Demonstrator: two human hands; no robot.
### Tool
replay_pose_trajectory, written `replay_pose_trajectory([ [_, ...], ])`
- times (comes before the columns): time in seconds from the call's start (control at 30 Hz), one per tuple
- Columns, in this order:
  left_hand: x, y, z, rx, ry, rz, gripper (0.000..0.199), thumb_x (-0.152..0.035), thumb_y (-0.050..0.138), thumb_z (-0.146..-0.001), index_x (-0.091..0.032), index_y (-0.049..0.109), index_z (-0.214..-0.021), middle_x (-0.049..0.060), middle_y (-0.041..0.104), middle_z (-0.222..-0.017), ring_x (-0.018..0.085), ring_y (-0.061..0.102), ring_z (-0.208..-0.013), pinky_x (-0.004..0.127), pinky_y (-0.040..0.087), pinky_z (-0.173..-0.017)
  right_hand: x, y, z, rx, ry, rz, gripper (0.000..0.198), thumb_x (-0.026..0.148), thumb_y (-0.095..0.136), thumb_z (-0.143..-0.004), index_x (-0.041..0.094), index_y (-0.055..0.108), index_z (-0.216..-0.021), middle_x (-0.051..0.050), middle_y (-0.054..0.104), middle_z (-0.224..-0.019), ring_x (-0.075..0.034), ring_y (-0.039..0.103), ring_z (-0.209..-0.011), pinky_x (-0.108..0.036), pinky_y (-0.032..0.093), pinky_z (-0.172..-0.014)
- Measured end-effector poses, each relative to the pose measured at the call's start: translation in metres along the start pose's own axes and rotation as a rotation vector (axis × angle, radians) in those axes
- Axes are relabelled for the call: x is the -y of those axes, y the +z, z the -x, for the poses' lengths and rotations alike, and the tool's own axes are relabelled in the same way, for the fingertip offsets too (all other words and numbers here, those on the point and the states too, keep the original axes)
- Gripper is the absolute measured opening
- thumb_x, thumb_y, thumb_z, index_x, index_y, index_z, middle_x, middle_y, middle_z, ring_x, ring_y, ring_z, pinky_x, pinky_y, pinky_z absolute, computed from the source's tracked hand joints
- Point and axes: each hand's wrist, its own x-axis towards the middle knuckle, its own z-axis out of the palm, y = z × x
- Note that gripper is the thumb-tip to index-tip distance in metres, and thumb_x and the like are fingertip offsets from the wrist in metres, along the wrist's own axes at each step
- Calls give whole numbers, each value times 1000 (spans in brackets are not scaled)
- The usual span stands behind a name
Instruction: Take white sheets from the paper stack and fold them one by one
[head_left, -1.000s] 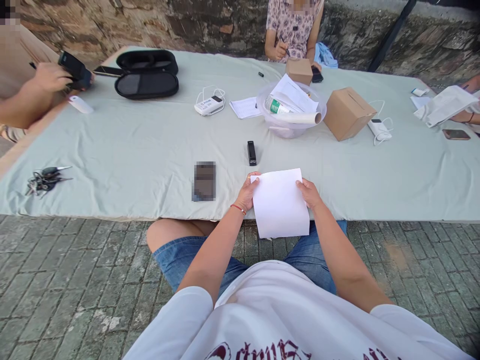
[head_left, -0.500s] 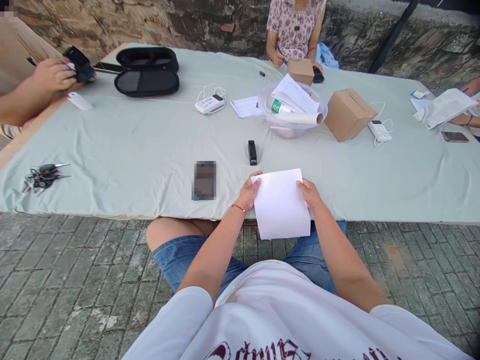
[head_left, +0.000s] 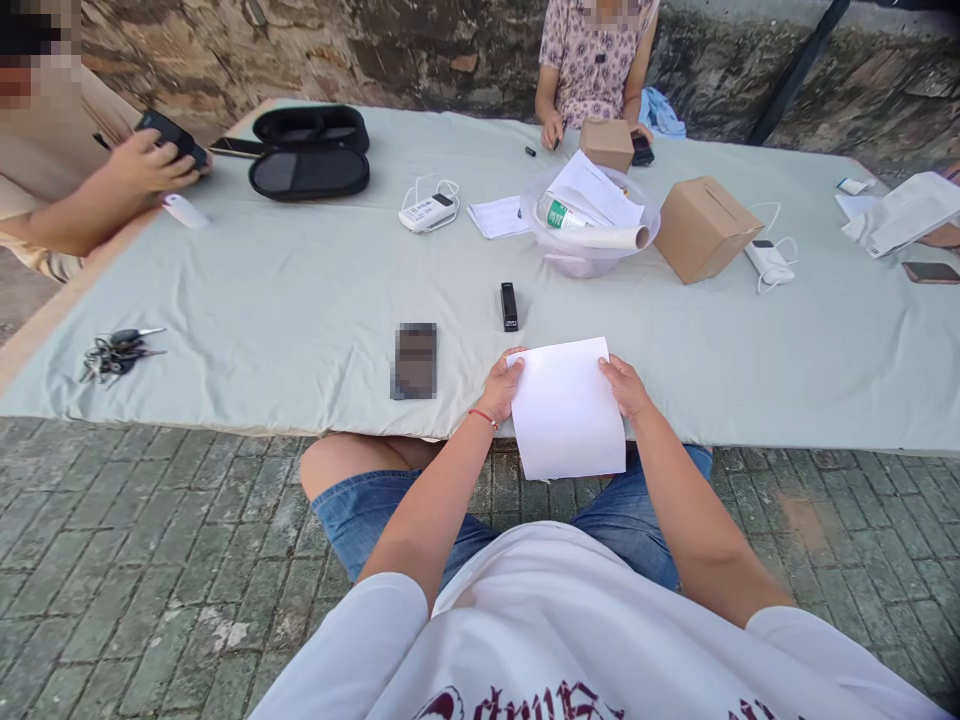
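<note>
A white sheet of paper (head_left: 568, 410) hangs over the near edge of the cloth-covered table (head_left: 300, 300). My left hand (head_left: 501, 386) grips its left edge near the top corner, and my right hand (head_left: 624, 385) grips its right edge. A red string circles my left wrist. Just beyond the paper lies a small black device (head_left: 509, 305), and a phone (head_left: 415, 360) lies to the left of my left hand.
A clear bowl (head_left: 589, 225) holds papers and a bottle. Two cardboard boxes (head_left: 702, 228), power banks with cables (head_left: 427, 211), a black case (head_left: 309, 152) and keys (head_left: 116, 351) lie on the table. Other people sit at the left, far and right sides.
My hands and the paper stay almost still. The person on the left has shifted a dark object in their hands. The view has drifted slightly.
</note>
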Motion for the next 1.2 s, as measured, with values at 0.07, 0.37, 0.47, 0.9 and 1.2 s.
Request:
replay_pose_trajectory([
  [0.07, 0, 0, 0, -7, 3, -15, 48, -48, 78, -69, -23, 59, -106, 0, 63, -82, 16, 58, -67, 29, 49, -61, 1, -2, -1, 5, -4, -2, 49, 70, 66, -73, 26, 66, -94, -3, 70, -84, -26, 65, -89, -41, 54, -79],
  [0.37, 0, -1, 1, -10, 21, -61, 46, -48, 76, -69, -23, 59, -104, 1, 62, -82, 15, 57, -67, 28, 49, -62, 0, -2, 3, -14, -35, -2, 45, 69, 66, -74, 24, 59, -81, -1, 63, -71, -22, 60, -75, -35, 50, -67],
  [0.47, 0, -1, 1, -3, 23, -66, 46, -48, 76, -70, -23, 58, -105, 0, 62, -82, 15, 58, -68, 28, 49, -63, 1, -2, 4, 5, -26, -17, 45, 67, 67, -73, 24, 57, -79, 1, 61, -67, -19, 57, -69, -31, 47, -61],
  [0.9, 0, -2, 1, 13, 23, -77, 45, -47, 74, -73, -22, 58, -107, 1, 63, -84, 16, 59, -70, 29, 50, -63, 1, -3, 4, 36, -26, -18, 42, 63, 67, -75, 23, 61, -85, 0, 63, -68, -19, 59, -70, -31, 47, -62],
  [1.2, 1, -2, 1, 3, 30, -74, 45, -46, 73, -73, -23, 58, -108, 1, 62, -85, 16, 58, -70, 29, 49, -65, -6, -9, 0, 82, -18, -99, 45, 63, 64, -78, 22, 65, -98, -5, 72, -94, -21, 67, -84, -36, 54, -80],
])
